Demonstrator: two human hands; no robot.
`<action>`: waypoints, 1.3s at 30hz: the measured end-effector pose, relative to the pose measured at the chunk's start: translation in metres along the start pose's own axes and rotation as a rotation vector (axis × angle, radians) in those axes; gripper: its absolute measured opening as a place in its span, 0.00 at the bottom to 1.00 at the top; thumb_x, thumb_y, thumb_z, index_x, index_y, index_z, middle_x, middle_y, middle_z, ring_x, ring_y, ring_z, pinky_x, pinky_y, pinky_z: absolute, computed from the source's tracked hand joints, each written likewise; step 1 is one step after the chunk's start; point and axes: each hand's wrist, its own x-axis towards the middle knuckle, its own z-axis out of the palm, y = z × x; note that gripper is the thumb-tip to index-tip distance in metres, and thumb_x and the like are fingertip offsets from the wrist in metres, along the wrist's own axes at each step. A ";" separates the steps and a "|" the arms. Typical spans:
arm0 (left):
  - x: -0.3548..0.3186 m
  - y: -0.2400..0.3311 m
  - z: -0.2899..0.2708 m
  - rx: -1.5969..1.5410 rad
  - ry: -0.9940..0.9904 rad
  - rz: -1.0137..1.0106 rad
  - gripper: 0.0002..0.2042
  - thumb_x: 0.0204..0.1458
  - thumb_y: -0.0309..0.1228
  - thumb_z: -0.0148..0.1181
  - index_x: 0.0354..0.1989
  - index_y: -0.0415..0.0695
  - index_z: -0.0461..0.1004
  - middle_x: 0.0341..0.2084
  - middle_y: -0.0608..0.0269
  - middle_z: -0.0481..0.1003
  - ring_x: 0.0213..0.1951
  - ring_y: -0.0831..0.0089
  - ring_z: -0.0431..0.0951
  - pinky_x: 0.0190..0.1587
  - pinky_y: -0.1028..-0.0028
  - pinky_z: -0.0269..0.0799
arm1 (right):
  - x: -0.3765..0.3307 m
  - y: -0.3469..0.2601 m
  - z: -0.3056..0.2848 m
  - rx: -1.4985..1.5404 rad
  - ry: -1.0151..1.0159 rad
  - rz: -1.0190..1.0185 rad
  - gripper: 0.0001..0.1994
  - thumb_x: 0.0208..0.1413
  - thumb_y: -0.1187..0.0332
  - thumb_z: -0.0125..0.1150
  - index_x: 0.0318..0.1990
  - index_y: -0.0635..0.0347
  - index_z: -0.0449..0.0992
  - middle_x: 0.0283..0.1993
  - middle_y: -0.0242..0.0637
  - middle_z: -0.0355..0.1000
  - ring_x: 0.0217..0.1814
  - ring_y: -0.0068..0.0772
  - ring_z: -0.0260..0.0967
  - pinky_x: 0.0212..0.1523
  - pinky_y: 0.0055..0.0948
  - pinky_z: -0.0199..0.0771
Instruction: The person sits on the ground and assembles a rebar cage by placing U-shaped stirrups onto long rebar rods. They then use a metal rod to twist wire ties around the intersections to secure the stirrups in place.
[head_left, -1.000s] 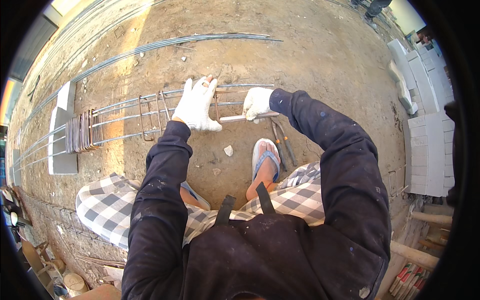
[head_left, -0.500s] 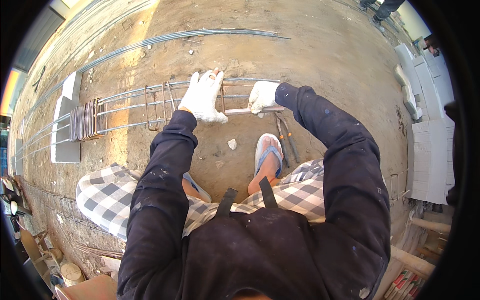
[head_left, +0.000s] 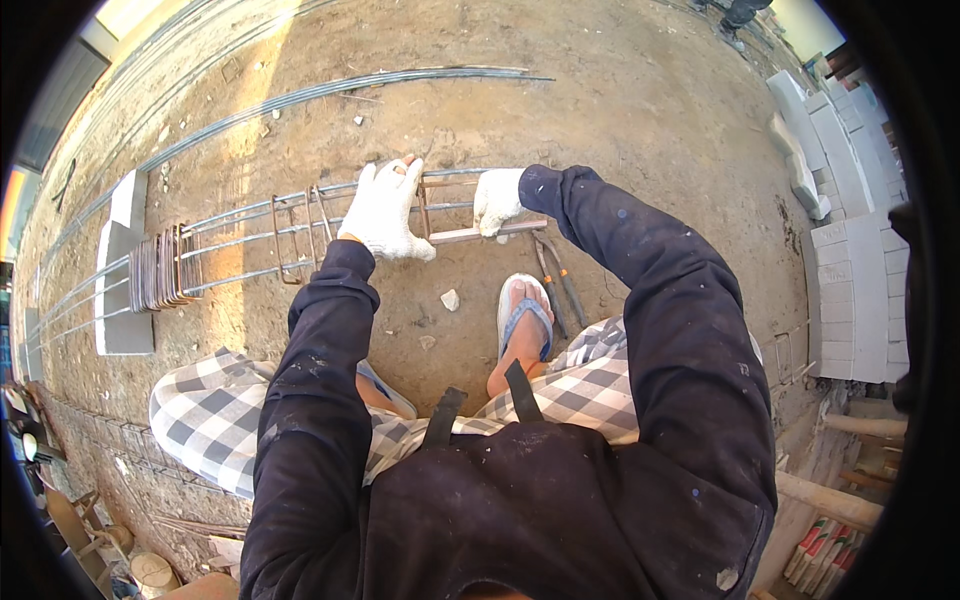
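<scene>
My left hand [head_left: 385,212], in a white glove, spans a rusty rectangular stirrup [head_left: 424,208], fingers at its far side and thumb at its near side. The stirrup sits around long steel rebars [head_left: 240,213] that run off to the left. My right hand [head_left: 497,201], also gloved, is closed on a thin, flat pale strip [head_left: 455,236], perhaps wood, lying along the near side of the rebars. One end of the strip meets the stirrup by my left thumb. Pincers [head_left: 560,280] with orange marks on the handles lie on the ground just nearer than the strip.
A bundle of stirrups [head_left: 160,270] hangs on the rebars beside a pale block [head_left: 125,325] beneath them. More rebars [head_left: 400,76] lie farther off on the dirt. Stacked pale blocks [head_left: 850,290] stand at the right. A stone [head_left: 450,300] lies near my sandalled foot [head_left: 525,325].
The view has shifted slightly, so the scene sits a little lower and to the left. Both hands keep their places on the stirrup and the strip.
</scene>
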 end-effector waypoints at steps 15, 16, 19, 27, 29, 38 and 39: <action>0.004 0.002 -0.003 -0.008 0.007 -0.024 0.59 0.23 0.50 0.75 0.68 0.34 0.53 0.66 0.44 0.57 0.69 0.53 0.55 0.71 0.50 0.41 | -0.020 0.012 -0.112 -0.352 0.394 -0.083 0.11 0.42 0.66 0.72 0.36 0.55 0.86 0.29 0.34 0.81 0.28 0.26 0.75 0.31 0.30 0.73; 0.004 0.002 -0.003 -0.020 0.021 -0.018 0.59 0.22 0.48 0.75 0.67 0.33 0.53 0.66 0.43 0.57 0.68 0.52 0.55 0.71 0.50 0.41 | -0.010 0.013 -0.110 -0.349 0.373 -0.072 0.11 0.42 0.65 0.72 0.36 0.54 0.86 0.29 0.35 0.81 0.28 0.26 0.75 0.31 0.30 0.73; 0.004 0.002 -0.004 -0.041 0.039 -0.018 0.59 0.21 0.46 0.75 0.67 0.33 0.53 0.65 0.42 0.58 0.68 0.52 0.55 0.71 0.50 0.41 | 0.010 0.017 -0.104 -0.387 0.303 -0.087 0.14 0.43 0.63 0.72 0.40 0.52 0.86 0.34 0.36 0.82 0.33 0.30 0.77 0.35 0.32 0.74; 0.002 0.001 -0.003 -0.065 0.021 -0.022 0.58 0.23 0.45 0.74 0.67 0.33 0.52 0.64 0.42 0.58 0.68 0.51 0.55 0.71 0.49 0.41 | 0.024 0.017 -0.097 -0.425 0.219 -0.190 0.16 0.44 0.57 0.69 0.40 0.50 0.86 0.38 0.37 0.81 0.39 0.34 0.78 0.43 0.34 0.75; 0.002 0.000 -0.003 -0.077 0.031 -0.012 0.58 0.23 0.46 0.74 0.67 0.33 0.52 0.64 0.41 0.58 0.68 0.51 0.55 0.70 0.49 0.42 | 0.027 0.012 -0.095 -0.399 0.209 -0.191 0.15 0.44 0.57 0.69 0.39 0.51 0.86 0.38 0.37 0.81 0.38 0.34 0.78 0.43 0.33 0.75; 0.001 -0.007 0.001 -0.045 0.035 0.004 0.60 0.25 0.50 0.74 0.69 0.32 0.50 0.66 0.41 0.57 0.69 0.52 0.55 0.71 0.49 0.40 | 0.035 0.001 -0.095 -0.380 0.182 -0.174 0.13 0.44 0.64 0.71 0.39 0.54 0.86 0.34 0.35 0.82 0.34 0.27 0.76 0.39 0.30 0.74; 0.002 -0.007 0.002 -0.022 0.013 -0.005 0.61 0.25 0.52 0.74 0.69 0.32 0.49 0.66 0.42 0.57 0.69 0.52 0.55 0.71 0.50 0.40 | 0.036 0.002 -0.095 -0.380 0.193 -0.166 0.13 0.44 0.64 0.71 0.39 0.54 0.86 0.34 0.35 0.82 0.34 0.27 0.76 0.38 0.30 0.74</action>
